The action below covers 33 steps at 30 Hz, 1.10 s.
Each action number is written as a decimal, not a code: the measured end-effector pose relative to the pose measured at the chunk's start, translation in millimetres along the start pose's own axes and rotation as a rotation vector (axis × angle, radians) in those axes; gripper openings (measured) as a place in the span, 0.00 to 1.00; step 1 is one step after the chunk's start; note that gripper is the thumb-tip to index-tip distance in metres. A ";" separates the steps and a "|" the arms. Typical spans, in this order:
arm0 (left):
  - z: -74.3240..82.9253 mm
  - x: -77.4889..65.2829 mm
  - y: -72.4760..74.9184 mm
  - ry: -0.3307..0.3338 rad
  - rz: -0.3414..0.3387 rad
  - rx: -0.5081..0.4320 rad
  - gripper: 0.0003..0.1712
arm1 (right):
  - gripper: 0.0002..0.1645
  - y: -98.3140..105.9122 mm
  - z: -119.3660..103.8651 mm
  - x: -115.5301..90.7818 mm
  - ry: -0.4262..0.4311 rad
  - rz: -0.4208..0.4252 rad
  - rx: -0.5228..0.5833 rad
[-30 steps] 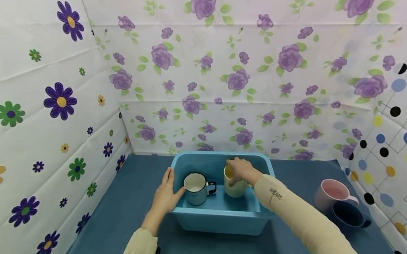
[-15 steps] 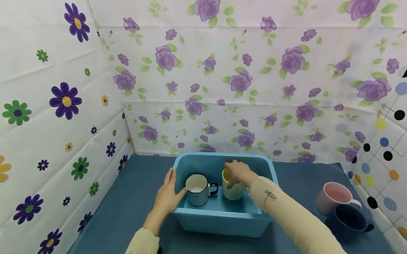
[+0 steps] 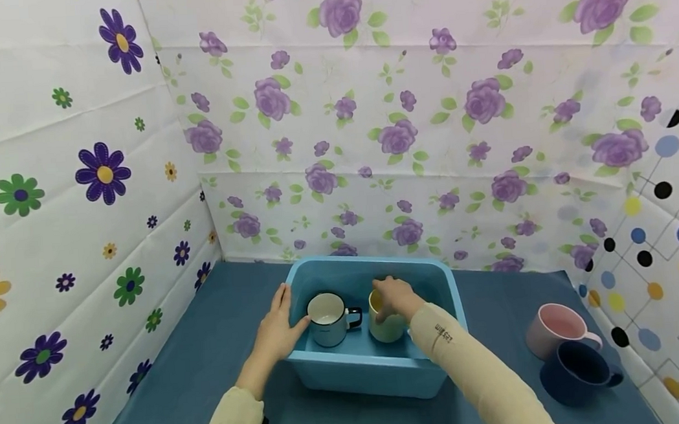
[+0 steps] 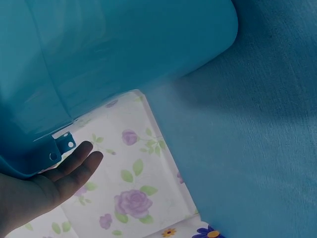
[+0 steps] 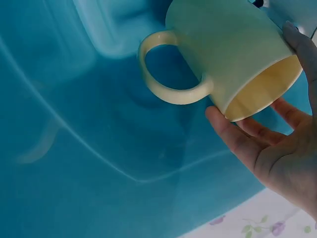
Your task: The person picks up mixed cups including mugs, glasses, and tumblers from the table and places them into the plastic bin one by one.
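My right hand [image 3: 396,297] holds a pale yellow mug [image 5: 233,47] by its rim, thumb on one side and fingers on the other. The mug stands upright inside a blue plastic bin [image 3: 372,359], its handle away from the other mug. To its left in the bin is a light blue enamel-style mug [image 3: 328,329] with a dark rim and a black-edged handle. My left hand [image 3: 275,332] rests on the bin's left rim, thumb over the edge and fingers straight along the outside. The left wrist view shows those fingers [image 4: 79,171] extended beside the rim.
On the blue-covered table [image 3: 198,376], a pink mug [image 3: 542,336] and a dark navy mug [image 3: 574,376] stand close together to the right of the bin. Patterned cloth walls [image 3: 373,190] enclose the back and both sides.
My right hand has shifted the yellow mug slightly left and nearer to me within the bin, closer to the light blue mug. My left hand stays on the rim.
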<state>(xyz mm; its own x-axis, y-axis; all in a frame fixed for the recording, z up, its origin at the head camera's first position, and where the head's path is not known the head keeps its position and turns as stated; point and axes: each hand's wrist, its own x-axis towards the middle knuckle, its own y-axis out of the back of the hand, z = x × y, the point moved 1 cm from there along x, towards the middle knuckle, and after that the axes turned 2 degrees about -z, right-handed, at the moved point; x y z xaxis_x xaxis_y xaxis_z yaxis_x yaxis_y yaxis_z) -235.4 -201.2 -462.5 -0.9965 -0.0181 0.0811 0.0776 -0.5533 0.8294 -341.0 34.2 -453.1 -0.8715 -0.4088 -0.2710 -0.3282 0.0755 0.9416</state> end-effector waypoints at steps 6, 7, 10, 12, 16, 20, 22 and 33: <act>-1.6 -4.4 -0.7 0.002 -0.001 -0.006 0.46 | 0.51 -10.1 0.1 -1.3 0.000 -0.003 0.019; -1.7 -4.9 -0.8 0.002 -0.001 -0.005 0.46 | 0.51 -11.6 0.0 -1.7 0.000 -0.003 0.022; -1.7 -5.6 -1.2 0.003 -0.005 -0.004 0.46 | 0.50 -15.8 0.6 -0.9 -0.006 -0.003 0.023; -1.1 -5.7 -1.1 0.000 -0.001 -0.006 0.46 | 0.50 -17.8 1.2 1.2 -0.012 -0.003 0.021; 0.6 -5.3 0.7 0.001 0.000 -0.011 0.46 | 0.50 -19.6 2.1 7.4 -0.027 -0.009 0.017; 1.9 -3.8 4.2 0.007 -0.003 -0.005 0.46 | 0.51 -23.4 6.2 18.0 -0.012 0.001 0.010; 2.1 -2.9 5.6 0.007 0.001 -0.005 0.46 | 0.51 -21.8 5.8 18.8 -0.007 0.003 0.014; 2.2 0.2 1.2 0.013 -0.012 -0.009 0.47 | 0.51 -15.3 3.4 10.1 -0.007 -0.021 -0.008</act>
<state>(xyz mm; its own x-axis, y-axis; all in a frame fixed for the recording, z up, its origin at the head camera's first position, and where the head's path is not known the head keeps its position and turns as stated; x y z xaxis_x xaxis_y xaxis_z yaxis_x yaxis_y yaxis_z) -235.4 -200.0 -460.4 -0.9977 -0.0224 0.0638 0.0654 -0.5608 0.8254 -346.0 32.0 -470.9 -0.8670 -0.4038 -0.2920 -0.3433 0.0593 0.9373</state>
